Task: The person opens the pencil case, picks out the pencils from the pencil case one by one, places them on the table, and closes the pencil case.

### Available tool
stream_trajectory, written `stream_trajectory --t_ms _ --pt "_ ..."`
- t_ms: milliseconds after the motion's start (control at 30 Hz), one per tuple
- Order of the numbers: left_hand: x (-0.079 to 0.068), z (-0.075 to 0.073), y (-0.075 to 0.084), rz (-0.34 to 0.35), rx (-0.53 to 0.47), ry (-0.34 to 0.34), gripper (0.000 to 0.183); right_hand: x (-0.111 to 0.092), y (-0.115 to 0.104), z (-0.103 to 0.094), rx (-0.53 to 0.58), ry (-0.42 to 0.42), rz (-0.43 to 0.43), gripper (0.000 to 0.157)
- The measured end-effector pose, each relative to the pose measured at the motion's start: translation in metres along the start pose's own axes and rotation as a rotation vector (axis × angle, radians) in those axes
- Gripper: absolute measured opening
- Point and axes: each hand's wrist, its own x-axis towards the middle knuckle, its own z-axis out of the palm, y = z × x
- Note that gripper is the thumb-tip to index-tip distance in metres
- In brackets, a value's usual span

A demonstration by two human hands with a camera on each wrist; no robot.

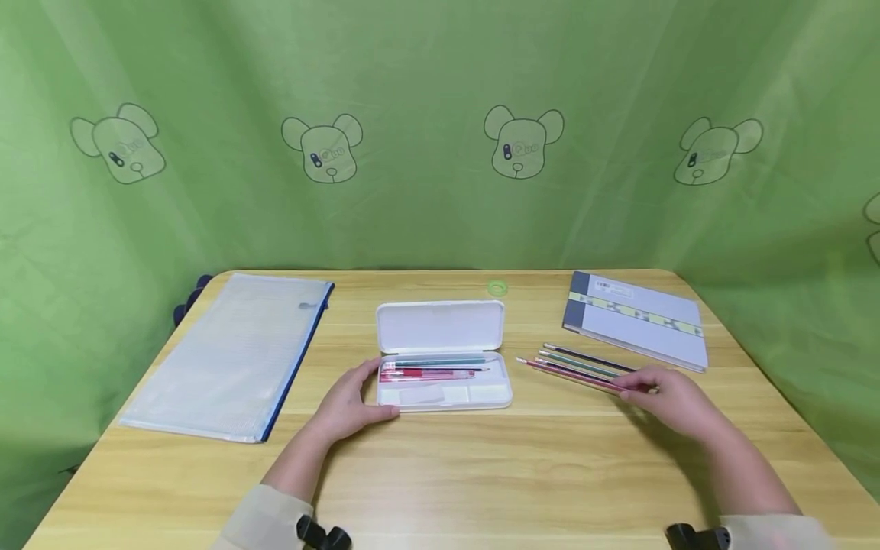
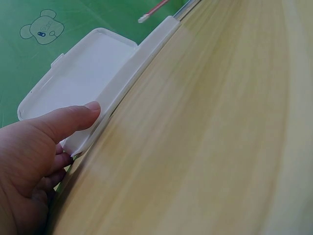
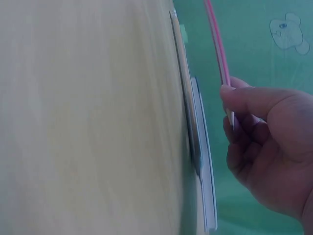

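Observation:
An open white pencil case (image 1: pixel 440 327) stands mid-table, its lid raised at the back. Pens and pencils (image 1: pixel 433 374) in red, pink and teal lie in its tray, beside a small whitish piece. My left hand (image 1: pixel 347 405) holds the case's left end, with the thumb at the front corner; the left wrist view shows other fingers curled around the end. My right hand (image 1: pixel 670 397) pinches a pink pencil (image 3: pixel 218 44) near one end between thumb and finger, raised off the table in the right wrist view. Several dark and teal pencils (image 1: pixel 584 355) lie just beyond that hand.
A translucent zip folder (image 1: pixel 227 359) with a blue edge lies at the left. At the back right is a grey-blue notebook (image 1: pixel 635 317) with a patterned band. A small green ring (image 1: pixel 496 288) sits near the rear edge, in front of a green curtain (image 1: pixel 426 221).

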Motion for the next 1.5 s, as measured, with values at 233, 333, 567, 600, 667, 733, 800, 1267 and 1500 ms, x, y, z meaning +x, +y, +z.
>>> stream_trajectory --t_ms 233,333,567,600,667,733,800,1267,1500 --pt "0.0 0.001 0.0 -0.001 0.001 -0.004 0.092 -0.008 0.017 -0.002 -0.005 -0.026 0.022 0.024" --pt "0.0 0.0 0.0 0.001 0.002 -0.003 0.092 -0.01 0.022 -0.001 -0.014 -0.03 0.031 0.024" --pt "0.0 0.0 0.0 0.002 0.008 -0.005 0.091 -0.008 0.027 0.0 -0.025 -0.047 0.051 0.022" --pt "0.0 0.0 0.0 0.002 0.007 -0.005 0.091 -0.008 0.028 0.001 -0.025 -0.052 0.053 0.021" --pt "0.0 0.0 0.0 0.002 0.006 -0.005 0.091 -0.007 0.028 0.001 -0.025 -0.062 0.057 0.021" --pt "0.0 0.0 0.0 0.003 0.007 -0.005 0.092 -0.007 0.029 0.002 -0.029 -0.07 0.062 0.02" --pt "0.0 0.0 0.0 0.004 0.01 -0.004 0.092 -0.006 0.029 0.002 -0.03 -0.081 0.065 0.02" --pt "0.0 0.0 0.0 0.003 0.014 -0.003 0.091 -0.004 0.03 0.002 -0.041 -0.112 0.078 0.023" --pt "-0.001 0.0 0.0 0.003 0.022 -0.004 0.092 -0.004 0.028 0.002 -0.041 -0.107 0.085 0.024"
